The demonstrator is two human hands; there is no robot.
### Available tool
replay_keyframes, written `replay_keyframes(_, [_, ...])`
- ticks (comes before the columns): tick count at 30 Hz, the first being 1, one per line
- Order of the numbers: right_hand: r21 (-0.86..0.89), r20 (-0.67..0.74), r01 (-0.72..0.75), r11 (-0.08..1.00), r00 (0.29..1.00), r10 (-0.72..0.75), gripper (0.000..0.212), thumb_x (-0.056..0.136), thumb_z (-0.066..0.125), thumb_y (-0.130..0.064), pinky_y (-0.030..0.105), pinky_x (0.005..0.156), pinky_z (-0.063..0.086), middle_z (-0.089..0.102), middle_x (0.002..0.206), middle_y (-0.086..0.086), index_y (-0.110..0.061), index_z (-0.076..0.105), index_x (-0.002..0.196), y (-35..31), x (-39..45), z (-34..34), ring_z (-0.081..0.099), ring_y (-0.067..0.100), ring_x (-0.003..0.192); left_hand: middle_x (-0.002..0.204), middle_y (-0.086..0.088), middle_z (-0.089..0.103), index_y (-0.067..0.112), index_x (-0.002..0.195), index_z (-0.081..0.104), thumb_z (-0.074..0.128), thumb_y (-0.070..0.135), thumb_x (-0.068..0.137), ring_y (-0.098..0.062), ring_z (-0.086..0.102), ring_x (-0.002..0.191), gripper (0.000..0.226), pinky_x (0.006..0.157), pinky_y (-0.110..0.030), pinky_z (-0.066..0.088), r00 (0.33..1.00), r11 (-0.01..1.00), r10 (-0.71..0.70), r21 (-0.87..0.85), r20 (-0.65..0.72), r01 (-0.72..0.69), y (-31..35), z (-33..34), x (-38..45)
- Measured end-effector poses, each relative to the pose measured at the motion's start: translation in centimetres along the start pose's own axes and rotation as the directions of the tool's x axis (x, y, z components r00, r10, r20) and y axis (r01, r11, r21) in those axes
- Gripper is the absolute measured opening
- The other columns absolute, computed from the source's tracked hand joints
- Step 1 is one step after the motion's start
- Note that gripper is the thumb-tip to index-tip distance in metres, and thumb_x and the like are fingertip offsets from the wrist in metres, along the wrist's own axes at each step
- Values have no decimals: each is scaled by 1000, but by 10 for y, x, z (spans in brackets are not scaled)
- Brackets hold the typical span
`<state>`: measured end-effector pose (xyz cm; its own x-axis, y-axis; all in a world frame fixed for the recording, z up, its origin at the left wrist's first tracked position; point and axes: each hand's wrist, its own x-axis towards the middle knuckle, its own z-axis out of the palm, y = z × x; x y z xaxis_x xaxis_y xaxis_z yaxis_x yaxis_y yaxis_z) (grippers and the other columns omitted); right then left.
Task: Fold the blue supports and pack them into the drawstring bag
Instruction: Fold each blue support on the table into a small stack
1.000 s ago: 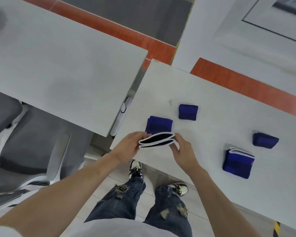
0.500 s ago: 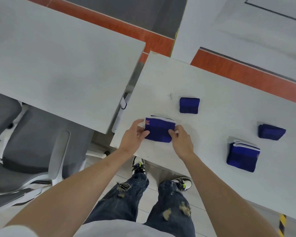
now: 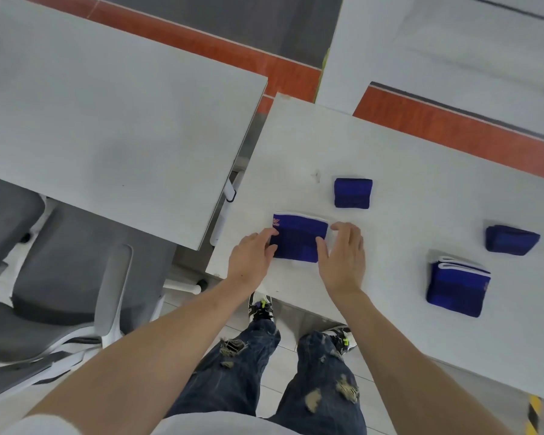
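A folded blue support with a white top edge [image 3: 297, 238] lies flat near the front left corner of the white table [image 3: 421, 171]. My left hand [image 3: 251, 255] touches its left edge with spread fingers. My right hand [image 3: 344, 252] rests at its right edge, thumb on the fabric, fingers apart. A small folded blue support [image 3: 353, 193] lies just behind. At the right sit a stack of blue supports with white edges [image 3: 457, 287] and a rolled blue support [image 3: 511, 240]. No drawstring bag is in view.
A second white table [image 3: 107, 120] stands to the left across a narrow gap. Grey office chairs [image 3: 54, 277] sit at the lower left. My legs and shoes show below the table's front edge.
The support I held up in the air, open edge toward me, has been laid down flat on the one below. Both hands have loosened and now rest at its sides.
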<state>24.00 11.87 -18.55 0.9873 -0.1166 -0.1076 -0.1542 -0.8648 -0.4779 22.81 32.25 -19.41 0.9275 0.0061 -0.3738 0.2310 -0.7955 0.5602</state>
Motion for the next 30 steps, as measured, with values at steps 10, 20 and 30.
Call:
replay_keyframes(10, [-218,248,316,923,933,-261,61,104,55,-35,50,116,37,23,170,2,-19,35,159,20,0,14,24,30,156,168,-10,17,15,155,33,46,14,97,-32,9,156,60,125,-50,18,910,807,408,435,77,-399,7,14,13])
replay_keyframes(20, [-245,480,318,916,861,-171,65,106,3,-54,54,125,-13,-35,165,-11,-31,-27,158,34,7,21,-31,21,153,169,-6,-19,15,162,-7,17,46,108,-32,-20,155,67,125,-58,4,937,795,316,498,146,-346,-2,39,20])
replay_keyframes(30, [-218,529,308,926,835,-153,66,108,11,-51,53,125,-14,-40,162,-12,-31,-25,159,28,11,12,-34,21,152,169,-8,-18,14,162,-7,19,44,107,-34,-20,154,68,125,-58,3,944,790,272,516,188,-331,9,32,19])
